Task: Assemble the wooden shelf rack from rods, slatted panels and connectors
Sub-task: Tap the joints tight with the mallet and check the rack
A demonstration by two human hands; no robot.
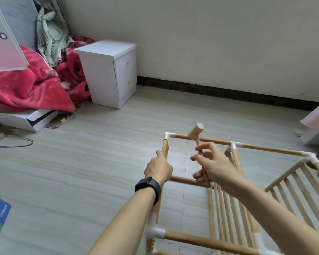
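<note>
Left hand [159,169] first: it's wrapped right round the upright rod [165,146] just below the white corner connector [168,135], fingers curled closed on the wood, bracing the frame. Good, that's the anchor this step needs. Moving across, the small wooden mallet [195,132] has its head over the top rod [215,139], near that same corner; touching or not, I can't tell. The right hand [214,162] has it by the handle, thumb and forefinger pinching high, the other fingers curled lower down. That's a light grip, so I'd judge short, square taps are the way, landing flat on the connector rather than on bare rod, so the joint seats without skewing. Keep the left thumb clear of the strike. Further right, the rack sits half-built on the floor [99,153], one slatted panel [228,208] beside the right forearm and another slatted panel [298,184] at the far side, both set between rods. An off-line tap could work those joints loose, so check each white fitting sits flush.
</note>
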